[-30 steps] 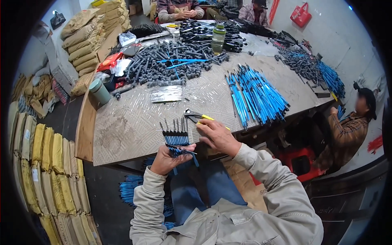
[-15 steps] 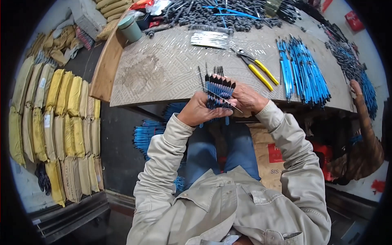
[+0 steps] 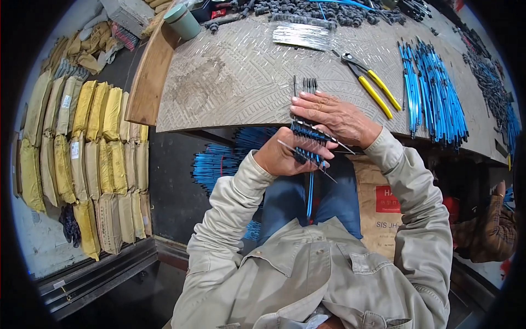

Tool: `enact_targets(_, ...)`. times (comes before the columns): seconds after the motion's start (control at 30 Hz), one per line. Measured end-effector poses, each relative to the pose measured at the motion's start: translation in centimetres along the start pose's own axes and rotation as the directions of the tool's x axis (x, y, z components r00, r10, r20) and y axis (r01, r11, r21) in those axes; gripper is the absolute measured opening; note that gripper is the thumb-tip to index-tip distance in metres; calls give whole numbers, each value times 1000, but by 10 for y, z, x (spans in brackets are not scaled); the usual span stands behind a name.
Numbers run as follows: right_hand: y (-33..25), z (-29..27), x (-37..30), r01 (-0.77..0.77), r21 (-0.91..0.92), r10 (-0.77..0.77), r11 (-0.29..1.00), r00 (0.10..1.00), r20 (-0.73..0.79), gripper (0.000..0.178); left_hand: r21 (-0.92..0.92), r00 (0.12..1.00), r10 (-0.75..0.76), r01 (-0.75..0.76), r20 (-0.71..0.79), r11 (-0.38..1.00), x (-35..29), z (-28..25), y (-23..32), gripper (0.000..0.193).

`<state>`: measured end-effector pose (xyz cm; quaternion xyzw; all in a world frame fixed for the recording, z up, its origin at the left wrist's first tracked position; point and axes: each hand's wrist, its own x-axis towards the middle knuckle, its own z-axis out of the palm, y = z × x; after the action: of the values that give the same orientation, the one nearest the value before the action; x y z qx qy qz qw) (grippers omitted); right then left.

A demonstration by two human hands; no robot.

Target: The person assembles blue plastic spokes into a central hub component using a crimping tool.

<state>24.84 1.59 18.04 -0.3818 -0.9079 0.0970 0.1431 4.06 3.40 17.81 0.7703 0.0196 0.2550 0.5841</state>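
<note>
Left hand: I see the left hand [image 3: 282,153] clamped on a bundle [image 3: 308,130] of slim blue-and-black rods, its fingers wrapped round the lower part.
Right hand: the right hand [image 3: 345,120] lies across the top of the same bundle, fingers side by side and stretched toward the left – I cannot tell whether it pinches anything underneath.
Bundle: between the two hands, above the lap and just at the front edge of the table [image 3: 235,104]; dark tips poke out beyond the right fingers, and a blue length hangs below the left hand, over the trousers [image 3: 342,189].
Thin pins: silver ones stick out crosswise from the bundle, on both sides.
Pliers: the yellow-handled pliers [image 3: 375,97] lie on the table, near the right hand but apart from it.
Silver strips: a flat shiny stack [image 3: 301,35] rests farther back, left of the pliers.
Loose rods: I have a blue pile [image 3: 435,93] on the table, right of the pliers; more blue rods [image 3: 211,164] sit below the table, left of the legs.
Back of the table: dark grey fittings [image 3: 350,13] in a heap, and a green cup [image 3: 183,22] by the wooden side board [image 3: 149,77].
Around: yellow and tan sacks [image 3: 104,118] stacked at left – and at far right a co-worker's checked sleeve [image 3: 498,222].
</note>
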Motion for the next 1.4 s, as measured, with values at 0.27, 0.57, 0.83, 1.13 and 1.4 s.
enact_targets(0.27,-5,0,-7,-15,-43,11,999,995,-96,51,69,997,5,0,-71,998,-3,11,0,35)
enact_targets(0.57,-2,-4,-4,-36,142,49,989,995,-90,53,317,966,210,-249,152,915,-5,2,-4,24)
enact_targets(0.83,-4,-4,1,-6,-20,6,1000,1000,-14,54,-248,983,-184,175,-15,953,-10,3,-7,34)
enact_targets(1.13,-1,-3,1,-32,16,32,999,999,-33,50,-770,826,-563,365,9,523,-10,28,-8,36)
enact_targets(1.4,3,-1,-1,-42,90,46,995,998,-40,50,-286,969,-225,189,-101,939,-9,22,-2,37)
